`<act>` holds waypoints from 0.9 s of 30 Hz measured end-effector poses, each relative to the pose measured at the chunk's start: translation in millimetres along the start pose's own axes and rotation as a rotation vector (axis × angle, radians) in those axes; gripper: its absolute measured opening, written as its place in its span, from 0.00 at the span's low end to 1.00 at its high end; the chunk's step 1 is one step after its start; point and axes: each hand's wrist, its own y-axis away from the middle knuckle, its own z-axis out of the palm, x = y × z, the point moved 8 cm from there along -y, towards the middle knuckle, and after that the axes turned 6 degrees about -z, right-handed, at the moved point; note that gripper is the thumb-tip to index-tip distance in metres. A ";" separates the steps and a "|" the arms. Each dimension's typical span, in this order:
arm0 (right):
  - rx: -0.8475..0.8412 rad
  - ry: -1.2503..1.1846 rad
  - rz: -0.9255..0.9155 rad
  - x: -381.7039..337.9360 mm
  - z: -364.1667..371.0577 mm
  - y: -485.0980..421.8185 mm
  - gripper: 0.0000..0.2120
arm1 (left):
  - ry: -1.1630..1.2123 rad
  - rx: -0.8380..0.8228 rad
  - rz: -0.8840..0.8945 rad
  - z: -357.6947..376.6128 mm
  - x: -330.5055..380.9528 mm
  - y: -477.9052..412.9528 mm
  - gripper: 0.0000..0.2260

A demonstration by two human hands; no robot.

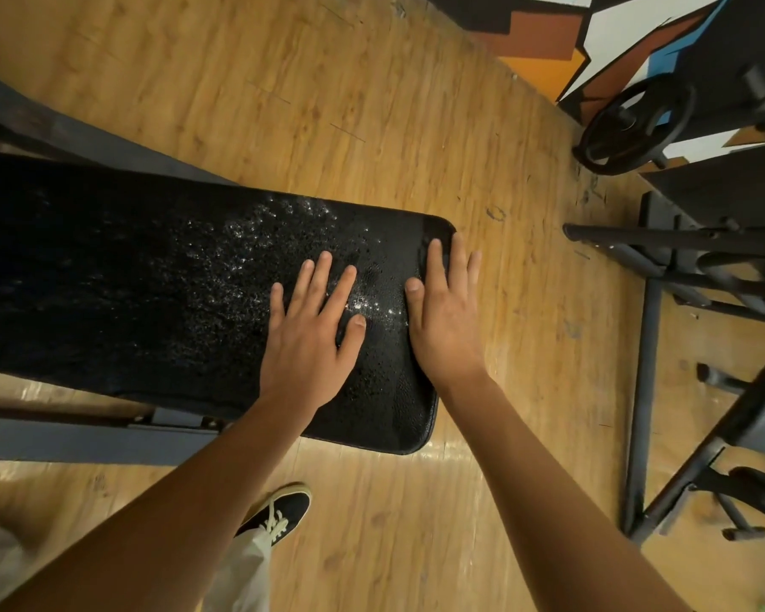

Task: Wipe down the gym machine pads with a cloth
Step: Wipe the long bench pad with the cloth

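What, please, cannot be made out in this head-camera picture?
Head view only:
Cloth: none in frame; its whereabouts unknown.
Bench pad: left end cut off by the picture's edge.
Pad surface beneath left hand and right hand: covered by the palms.
Metal frame at right: dark, blurred, partly cut off.

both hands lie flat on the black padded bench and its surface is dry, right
Not dry. The head view shows the left hand and right hand flat on the black padded bench, but droplets speckle its surface.

Wet, pebbled black pad (151, 293) — wood-look floor (372, 103)
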 end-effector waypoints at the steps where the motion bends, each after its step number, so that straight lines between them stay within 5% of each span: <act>1: -0.006 0.006 -0.007 0.7 1.2 -1.0 0.27 | -0.004 0.002 0.001 -0.4 0.6 0.2 0.27; 8: -0.009 0.094 0.037 10.9 -0.8 -68.7 0.27 | -0.021 -0.004 0.008 -0.2 1.5 -1.6 0.27; 16: -0.005 0.048 0.009 0.2 13.1 36.0 0.29 | -0.010 0.030 0.026 -1.8 1.8 0.4 0.27; 27: 0.036 0.126 -0.013 4.4 10.5 -4.7 0.28 | -0.023 0.031 0.017 -1.4 1.4 0.0 0.27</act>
